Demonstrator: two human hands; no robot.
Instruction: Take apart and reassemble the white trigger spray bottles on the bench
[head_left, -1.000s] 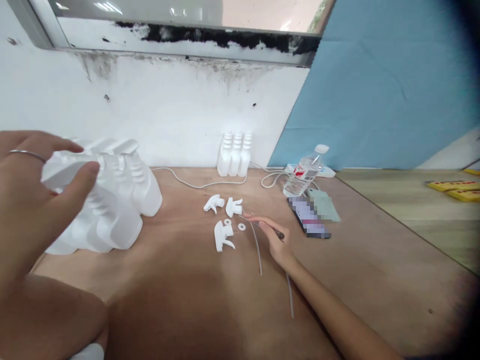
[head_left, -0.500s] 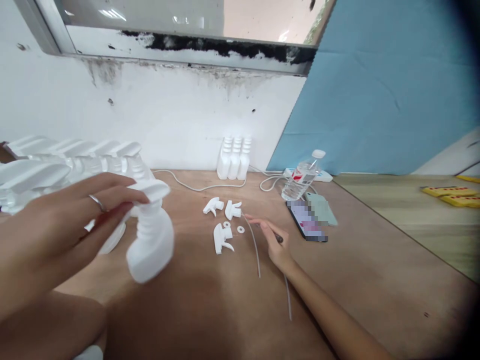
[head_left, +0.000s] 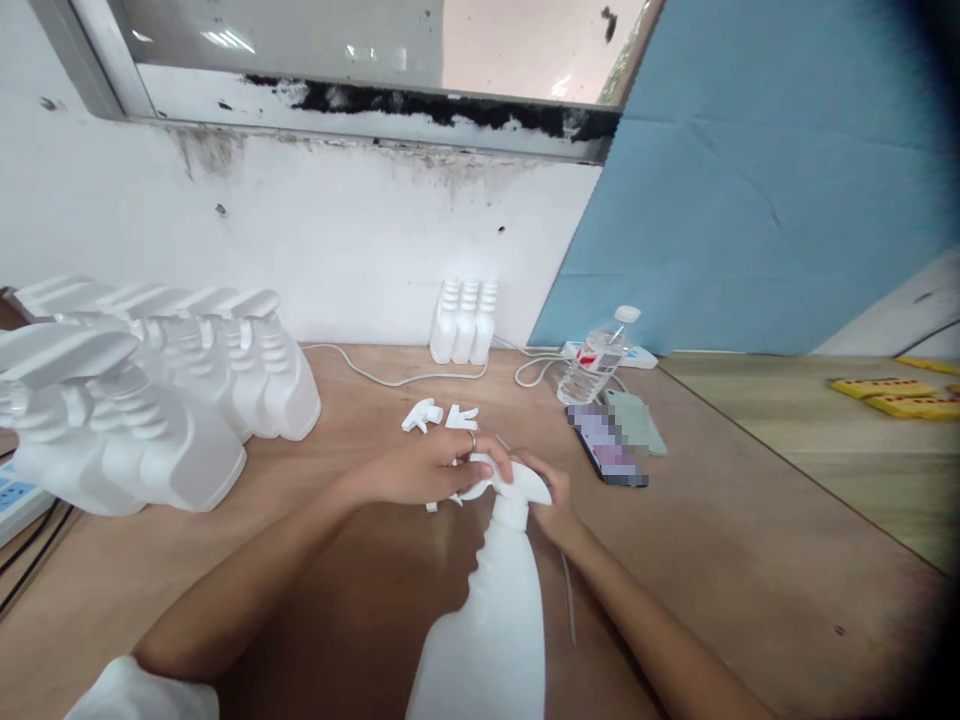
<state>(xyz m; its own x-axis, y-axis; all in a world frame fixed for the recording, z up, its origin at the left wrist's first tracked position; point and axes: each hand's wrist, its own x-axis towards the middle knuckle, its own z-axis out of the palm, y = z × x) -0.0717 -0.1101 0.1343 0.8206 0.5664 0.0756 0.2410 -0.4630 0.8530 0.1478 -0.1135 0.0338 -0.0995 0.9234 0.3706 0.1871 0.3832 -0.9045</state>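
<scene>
A white spray bottle point(head_left: 499, 610) stands tilted in front of me, its base cut off by the lower picture edge. My left hand point(head_left: 427, 468), with a ring, is closed about the trigger side of its spray head point(head_left: 517, 482). Fingers of my right hand point(head_left: 555, 505) curl against the head's other side; its palm is hidden behind the head. Just beyond, loose white trigger sprayers point(head_left: 423, 414) lie on the table, one mostly covered by my left hand. A thin tube point(head_left: 568, 600) shows beside my right forearm.
Several white spray bottles point(head_left: 180, 440) stand in rows at the left. Three small white bottles point(head_left: 465, 330) are against the wall, near a cable point(head_left: 390, 382). To the right are a water bottle point(head_left: 596, 360), a phone point(head_left: 607, 450) and a pale green object point(head_left: 637, 420).
My left hand has carried the spray bottle from the left to the middle. My right hand now meets it at the spray head, and the loose sprayers are partly covered.
</scene>
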